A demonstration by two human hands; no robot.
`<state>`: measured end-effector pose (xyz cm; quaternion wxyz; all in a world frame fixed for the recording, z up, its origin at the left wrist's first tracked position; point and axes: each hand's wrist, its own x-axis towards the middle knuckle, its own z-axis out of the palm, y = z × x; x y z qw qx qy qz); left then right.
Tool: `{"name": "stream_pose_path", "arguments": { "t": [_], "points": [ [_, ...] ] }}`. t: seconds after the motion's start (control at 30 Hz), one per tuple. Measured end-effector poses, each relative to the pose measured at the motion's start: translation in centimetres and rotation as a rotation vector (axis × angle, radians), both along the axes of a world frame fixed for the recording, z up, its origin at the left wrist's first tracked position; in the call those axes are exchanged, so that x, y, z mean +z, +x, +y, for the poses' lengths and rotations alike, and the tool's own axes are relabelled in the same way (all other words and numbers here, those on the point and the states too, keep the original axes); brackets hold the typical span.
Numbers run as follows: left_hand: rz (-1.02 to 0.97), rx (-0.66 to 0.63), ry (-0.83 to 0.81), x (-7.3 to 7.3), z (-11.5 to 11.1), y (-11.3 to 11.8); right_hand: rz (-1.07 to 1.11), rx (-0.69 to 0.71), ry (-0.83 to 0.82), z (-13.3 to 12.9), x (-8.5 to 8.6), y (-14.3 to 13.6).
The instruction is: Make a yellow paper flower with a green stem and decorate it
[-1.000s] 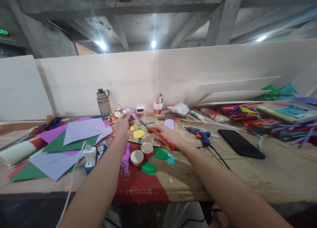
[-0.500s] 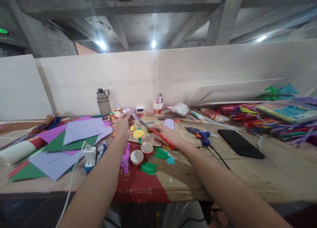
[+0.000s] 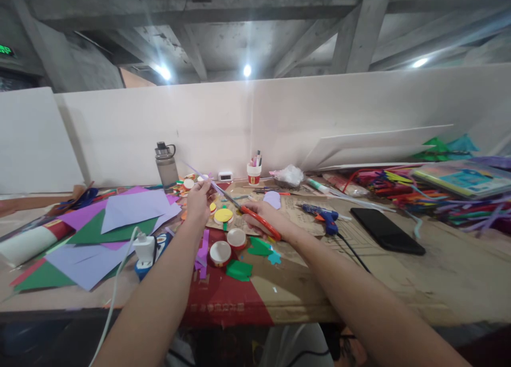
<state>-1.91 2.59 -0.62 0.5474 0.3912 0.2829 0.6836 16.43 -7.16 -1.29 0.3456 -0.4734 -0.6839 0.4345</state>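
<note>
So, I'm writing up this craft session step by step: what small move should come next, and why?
Probably a gentle squeeze of the scissors on the light purple strip: the right hand grips their handles, the blades point toward the strip and appear to meet it, and the left hand pinches it. Blade opening is unclear.

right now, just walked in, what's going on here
The person's left hand pinches a thin pale purple strip above the table. The right hand holds red-handled scissors pointed at the strip; whether they are cutting is too small to tell. Green pieces lie nearer the person, and a blue glue gun lies to the right.
</note>
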Motion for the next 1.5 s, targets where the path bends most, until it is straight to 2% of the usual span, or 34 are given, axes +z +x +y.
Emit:
{"name": "stream_pose_path", "arguments": {
  "t": [0.3, 0.53, 0.73, 0.8, 0.93, 1.03, 1.5],
  "points": [
    [-0.060, 0.016, 0.014, 0.40, 0.24, -0.64, -0.037, 0.021, 0.134, -0.22, -0.30, 0.00],
    [-0.069, -0.004, 0.044, 0.26, 0.35, -0.57, -0.092, -0.023, 0.201, -0.12, -0.40, 0.08],
    [-0.087, -0.020, 0.034, 0.23, 0.23, -0.45, -0.129, 0.036, 0.426, -0.28, -0.12, -0.12],
    [-0.091, -0.027, 0.021, 0.23, 0.22, -0.44, -0.106, 0.047, 0.384, -0.28, -0.25, -0.18],
    [-0.088, -0.058, 0.012, 0.20, 0.30, -0.48, -0.008, 0.070, 0.133, -0.44, -0.41, -0.28],
    [-0.096, -0.055, -0.002, 0.19, 0.30, -0.48, 0.049, 0.063, 0.043, -0.65, -0.23, -0.33],
    [-0.049, -0.063, 0.009, 0.28, -0.59, 0.31, 0.090, 0.020, 0.001, -0.78, -0.01, -0.43]
  ]
}}
